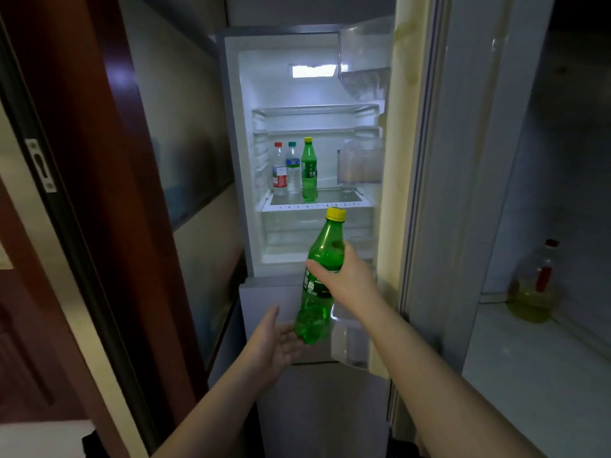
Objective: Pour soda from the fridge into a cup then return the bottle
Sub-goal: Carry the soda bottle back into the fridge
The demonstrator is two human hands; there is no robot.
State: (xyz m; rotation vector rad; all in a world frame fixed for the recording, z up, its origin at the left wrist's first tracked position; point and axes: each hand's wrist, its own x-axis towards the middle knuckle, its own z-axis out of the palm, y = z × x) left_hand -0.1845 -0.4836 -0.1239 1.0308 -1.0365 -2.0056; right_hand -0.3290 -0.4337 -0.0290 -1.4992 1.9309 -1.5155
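Nearest to me, the person's left hand (276,342) lay open, palm up, fingers loose, just under the base of the green soda bottle (319,282), ready, I judged, to steady or take its weight. The right hand (344,276) was wrapped around the bottle's middle at the label, holding it tilted with its yellow cap (336,214) leaning toward the open fridge (231,160). The bottle looked only partly full, green liquid pooling in its lower half, so it seemed likely that the pouring was done and the bottle was going back; no cup was in sight. Beyond the hands, on the lit glass shelf (330,197), stood three bottles side by side: a clear one with a red cap (279,170) on the left, a clear one with a teal cap (292,168) next to it, and a second green soda bottle (309,170), with free space to their right. Far right, on a pale counter (529,375), sat a jug of yellowish oil (535,285).
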